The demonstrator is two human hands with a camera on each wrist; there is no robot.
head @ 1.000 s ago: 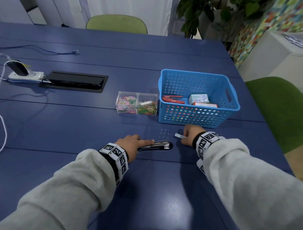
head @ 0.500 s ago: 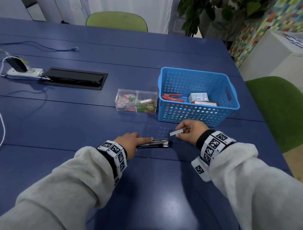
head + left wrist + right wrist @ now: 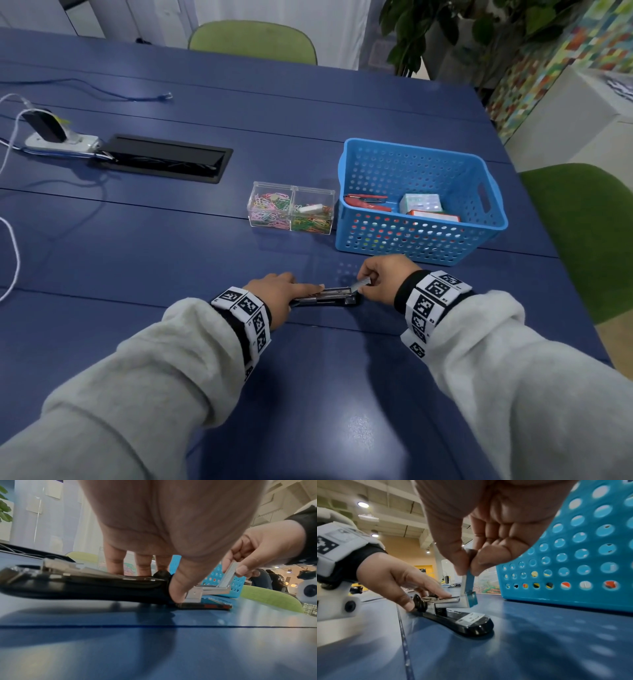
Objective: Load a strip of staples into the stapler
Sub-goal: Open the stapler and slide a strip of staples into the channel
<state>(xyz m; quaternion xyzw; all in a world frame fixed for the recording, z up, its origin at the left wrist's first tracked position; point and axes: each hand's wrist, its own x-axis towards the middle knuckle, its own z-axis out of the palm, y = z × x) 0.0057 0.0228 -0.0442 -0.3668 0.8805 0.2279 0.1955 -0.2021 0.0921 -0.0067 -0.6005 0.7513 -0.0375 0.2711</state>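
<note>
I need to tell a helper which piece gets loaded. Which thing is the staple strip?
Start at the blue basket and come toward the person to the black stapler lying open on the table. At its front end, the right hand pinches the staple strip: a short, flat silver bar, tilted, its lower end at the metal channel.

Both grey-sleeved forearms are stretched forward, a marker band worn on each wrist. The left hand (image 3: 277, 291) is laid low with the fingers (image 3: 436, 591) extended flat and the thumb pressed down — the right hand (image 3: 383, 279) is raised slightly, thumb and forefinger pinched together, remaining fingers curled
</note>
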